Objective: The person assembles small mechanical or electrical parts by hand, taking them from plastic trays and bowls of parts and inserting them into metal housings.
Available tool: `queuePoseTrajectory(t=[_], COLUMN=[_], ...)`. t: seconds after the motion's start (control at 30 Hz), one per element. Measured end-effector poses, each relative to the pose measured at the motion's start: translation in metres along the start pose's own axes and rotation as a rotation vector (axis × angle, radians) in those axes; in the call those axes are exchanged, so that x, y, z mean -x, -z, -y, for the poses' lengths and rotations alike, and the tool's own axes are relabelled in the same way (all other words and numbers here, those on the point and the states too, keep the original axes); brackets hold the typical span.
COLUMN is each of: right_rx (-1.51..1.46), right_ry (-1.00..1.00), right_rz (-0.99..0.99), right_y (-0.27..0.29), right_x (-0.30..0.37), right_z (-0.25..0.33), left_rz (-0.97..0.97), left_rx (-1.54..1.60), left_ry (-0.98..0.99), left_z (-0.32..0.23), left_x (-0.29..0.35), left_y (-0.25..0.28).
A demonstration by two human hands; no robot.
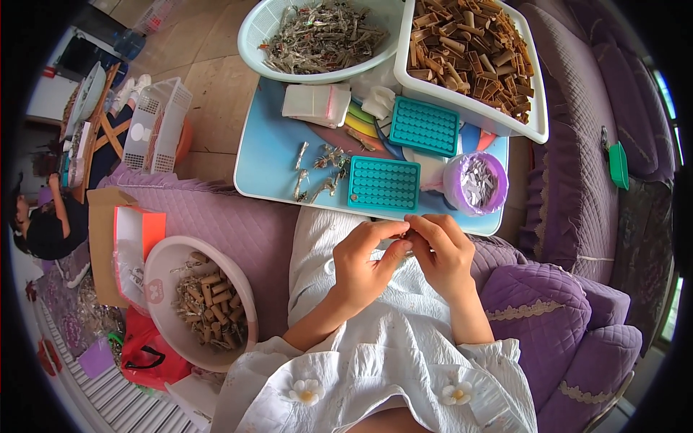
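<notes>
At the near edge of a blue table (263,162), a small item (404,235), mostly hidden, is pinched between the left hand (363,260) and right hand (443,256). Cut off at far right, a white tub (462,107) is filled with brown pieces (469,50); in a near-left basin (162,261), tan tubes (216,303) are heaped.

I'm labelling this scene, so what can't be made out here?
All in the head view:
- Whatever is between the left hand and right hand: covered by fingers.
- Far rims of the pale basin and white tub: cut off by the top edge.
- Red bag's contents: hidden by its folds.
- Silvery pieces' exact shapes: too small.
</notes>
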State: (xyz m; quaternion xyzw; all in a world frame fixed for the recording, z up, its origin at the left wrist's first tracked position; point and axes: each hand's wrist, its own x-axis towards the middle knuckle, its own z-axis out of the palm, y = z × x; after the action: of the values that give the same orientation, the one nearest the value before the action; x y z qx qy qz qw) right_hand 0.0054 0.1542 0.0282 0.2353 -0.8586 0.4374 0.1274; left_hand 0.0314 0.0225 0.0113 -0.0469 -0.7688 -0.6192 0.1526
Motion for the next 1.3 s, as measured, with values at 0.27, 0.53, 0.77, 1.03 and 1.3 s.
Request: queuePoseTrajectory(t=[0.27,0.53,0.77,1.03,1.3], right_rx=[-0.010,-0.022,-0.053,-0.081,-0.149], right_ry=[-0.080,-0.112,-0.253,-0.356,-0.402], right_rz=[-0.082,-0.193,-0.257,-0.474,-0.529], right_y=[0.016,0.042,0.046,0.055,0.035], right_x=[-0.002,-0.008,-0.005,-0.003,-0.019], right_z=[-0.008,-0.004,-0.009,-0.033,-0.040], left_rz=[0.079,0.163,0.302,-0.081,0.277], left_rx=[0.125,-0.281,-0.804,-0.265,0.775], left_ry=[-0.005,-0.070,0.189,-0.321,0.435], left_z=[0.016,0.055,0.059,0.064,0.011], left_x=[-0.048,-0.229,-0.303,-0.261,-0.092], left_y=[-0.011,-0.110,-0.196,-0.161,-0.094])
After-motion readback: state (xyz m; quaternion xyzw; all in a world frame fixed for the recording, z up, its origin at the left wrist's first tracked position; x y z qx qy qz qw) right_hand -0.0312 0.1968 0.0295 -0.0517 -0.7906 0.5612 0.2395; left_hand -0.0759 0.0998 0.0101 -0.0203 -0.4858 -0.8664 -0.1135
